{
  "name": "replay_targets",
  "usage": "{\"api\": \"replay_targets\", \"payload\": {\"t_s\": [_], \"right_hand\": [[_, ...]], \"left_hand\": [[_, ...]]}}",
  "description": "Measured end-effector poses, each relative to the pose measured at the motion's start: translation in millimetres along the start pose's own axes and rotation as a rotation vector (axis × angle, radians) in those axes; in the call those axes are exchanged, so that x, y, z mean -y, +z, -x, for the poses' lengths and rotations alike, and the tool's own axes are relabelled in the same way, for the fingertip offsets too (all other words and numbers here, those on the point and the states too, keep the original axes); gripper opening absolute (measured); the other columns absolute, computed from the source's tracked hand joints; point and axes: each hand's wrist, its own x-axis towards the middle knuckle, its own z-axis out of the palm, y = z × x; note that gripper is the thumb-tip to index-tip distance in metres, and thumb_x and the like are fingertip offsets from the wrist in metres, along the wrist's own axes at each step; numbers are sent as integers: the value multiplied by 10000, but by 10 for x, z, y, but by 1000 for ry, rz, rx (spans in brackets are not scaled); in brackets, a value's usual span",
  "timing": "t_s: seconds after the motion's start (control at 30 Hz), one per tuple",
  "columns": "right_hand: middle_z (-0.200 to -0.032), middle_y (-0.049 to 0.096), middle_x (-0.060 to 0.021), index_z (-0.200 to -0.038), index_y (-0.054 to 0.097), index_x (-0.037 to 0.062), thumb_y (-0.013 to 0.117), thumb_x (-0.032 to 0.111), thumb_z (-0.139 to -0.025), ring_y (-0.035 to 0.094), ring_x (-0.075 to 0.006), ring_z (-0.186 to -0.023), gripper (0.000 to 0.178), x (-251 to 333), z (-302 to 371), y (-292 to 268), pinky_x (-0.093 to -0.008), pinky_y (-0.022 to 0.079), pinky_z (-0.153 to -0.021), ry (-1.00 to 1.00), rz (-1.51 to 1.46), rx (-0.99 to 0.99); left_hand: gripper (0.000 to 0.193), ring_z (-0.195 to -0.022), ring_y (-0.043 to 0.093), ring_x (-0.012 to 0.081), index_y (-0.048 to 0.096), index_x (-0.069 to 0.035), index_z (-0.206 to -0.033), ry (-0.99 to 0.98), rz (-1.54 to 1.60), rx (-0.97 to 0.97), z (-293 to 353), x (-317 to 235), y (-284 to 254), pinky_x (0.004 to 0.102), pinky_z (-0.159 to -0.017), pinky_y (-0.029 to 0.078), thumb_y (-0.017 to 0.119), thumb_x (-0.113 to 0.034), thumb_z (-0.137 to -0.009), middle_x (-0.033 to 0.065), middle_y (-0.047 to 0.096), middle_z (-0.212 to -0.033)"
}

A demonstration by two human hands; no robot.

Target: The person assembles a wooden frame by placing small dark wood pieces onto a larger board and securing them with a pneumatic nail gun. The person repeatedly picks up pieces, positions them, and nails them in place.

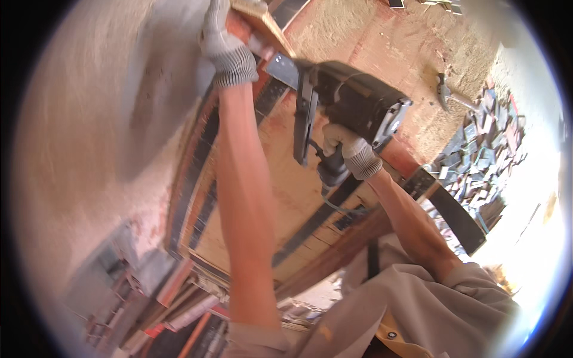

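Observation:
My right hand (346, 145), in a pale knitted glove, is closed round the handle of a black nail gun (364, 98). The tool lies tilted over a wooden panel framed with dark strips (277, 173), and a thin hose trails from its handle end. My left hand (225, 51), gloved the same way, reaches to the top of the view beside a light wooden block (262, 25) and the panel's far corner. Its fingers are partly cut off and blurred, so its grip does not show.
A hammer (444, 93) lies on the dusty floor (382, 36) at the far right. Beyond it spreads a heap of small offcuts (483, 149). A dark board (456, 218) juts out by my right forearm. Stacked timber pieces (173, 298) are at the lower left, near a wall (89, 119).

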Motion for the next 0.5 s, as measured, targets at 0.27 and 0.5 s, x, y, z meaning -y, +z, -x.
{"api": "replay_targets", "payload": {"t_s": [0.27, 0.5], "right_hand": [[-788, 481, -51, -806, 490, 59, 681, 382, -744, 503, -212, -737, 381, 1281, 892, -576, -375, 455, -737, -555, 144, 118], [-747, 260, -37, -720, 313, 84, 461, 7, -520, 296, -213, -701, 260, 2544, 2106, -583, -397, 335, -686, -873, 307, -109]], "left_hand": [[216, -775, 664, 304, 642, -104, -877, 259, -1104, -393, 3241, 1021, -631, 432, -701, 544, 787, -264, -889, 98, 679, -871], [380, -1151, 600, 346, 675, -156, -1176, -435, -1880, 46, 6000, 1546, -759, 471, -971, 495, 766, -334, -853, 103, 635, -1198]]}}
